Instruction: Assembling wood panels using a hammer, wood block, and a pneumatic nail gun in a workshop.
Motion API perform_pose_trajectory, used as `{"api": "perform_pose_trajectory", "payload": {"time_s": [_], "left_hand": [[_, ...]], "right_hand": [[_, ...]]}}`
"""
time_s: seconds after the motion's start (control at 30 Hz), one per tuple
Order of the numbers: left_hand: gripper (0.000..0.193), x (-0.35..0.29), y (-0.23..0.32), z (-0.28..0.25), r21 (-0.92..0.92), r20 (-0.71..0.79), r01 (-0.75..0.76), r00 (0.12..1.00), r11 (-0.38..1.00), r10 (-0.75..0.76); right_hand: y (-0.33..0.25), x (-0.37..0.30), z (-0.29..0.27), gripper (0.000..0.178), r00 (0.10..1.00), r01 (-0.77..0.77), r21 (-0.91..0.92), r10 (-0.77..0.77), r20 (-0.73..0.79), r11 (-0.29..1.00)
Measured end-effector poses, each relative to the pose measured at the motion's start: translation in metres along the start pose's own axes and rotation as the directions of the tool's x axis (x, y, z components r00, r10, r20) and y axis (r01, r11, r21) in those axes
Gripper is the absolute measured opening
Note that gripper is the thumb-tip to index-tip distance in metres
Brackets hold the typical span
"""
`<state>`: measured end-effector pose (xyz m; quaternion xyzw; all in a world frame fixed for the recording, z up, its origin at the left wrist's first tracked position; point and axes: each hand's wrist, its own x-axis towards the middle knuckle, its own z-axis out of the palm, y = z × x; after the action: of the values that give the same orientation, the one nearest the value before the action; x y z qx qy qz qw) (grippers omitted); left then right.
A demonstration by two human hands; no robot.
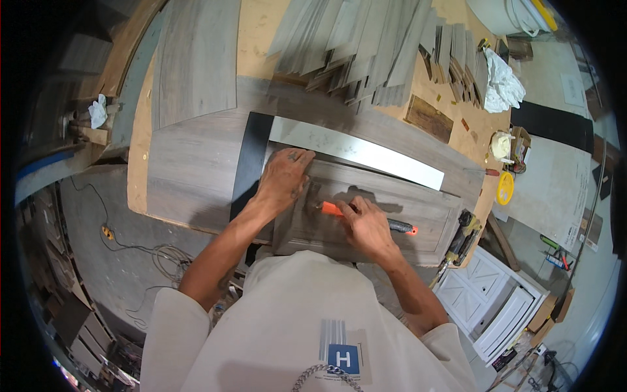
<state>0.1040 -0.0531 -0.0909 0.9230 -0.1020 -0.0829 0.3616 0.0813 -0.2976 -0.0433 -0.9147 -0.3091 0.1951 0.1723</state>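
A large try square lies on the bench, with a wide black stock (251,163) and a long silver blade (356,150). My left hand (284,176) is at its inside corner, fingers bent and pressed together against the square. Right of it lies a grey wood-grain framed panel (418,219), close to the bench's near edge. Above the panel, my right hand (367,225) is closed around an orange-and-black handled tool (332,208). Its working end is unclear against dark shadow on the panel.
Grey planks (196,65) and a fanned pile of thin strips (353,49) cover the far bench. A brown wood block (428,119), white crumpled plastic (503,81) and a yellow lid (505,188) lie rightward. A clamp-like tool (465,232) borders the panel. White panelled furniture (486,304) stands below right.
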Motion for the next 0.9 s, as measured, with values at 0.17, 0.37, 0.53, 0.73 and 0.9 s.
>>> {"api": "perform_pose_trajectory", "payload": {"time_s": [0.17,0.37,0.53,0.73,0.9], "left_hand": [[0.061,-0.003,0.001,0.003,-0.004,0.019,0.065,0.998,0.998,-0.065],[0.095,-0.061,0.038,0.037,-0.106,-0.223,0.382,0.891,0.918,-0.396],[0.086,-0.075,0.069,0.074,-0.303,-0.412,0.533,0.674,0.790,-0.613],[0.081,-0.075,0.073,0.100,-0.308,-0.547,0.630,0.496,0.713,-0.675],[0.080,-0.070,0.076,0.105,-0.353,-0.531,0.718,0.374,0.600,-0.760]], "right_hand": [[0.005,-0.004,-0.005,0.037,1.000,0.019,0.016,-0.018,-0.008,1.000],[0.024,-0.023,-0.029,0.034,0.981,-0.184,0.229,0.164,0.104,0.956],[0.032,-0.003,-0.051,0.033,0.983,-0.164,0.212,0.140,0.120,0.963],[-0.035,0.107,-0.085,0.024,0.846,0.532,-0.251,-0.514,0.139,0.808],[-0.095,0.167,-0.086,0.022,0.646,0.762,-0.330,-0.612,0.456,0.557]]}}
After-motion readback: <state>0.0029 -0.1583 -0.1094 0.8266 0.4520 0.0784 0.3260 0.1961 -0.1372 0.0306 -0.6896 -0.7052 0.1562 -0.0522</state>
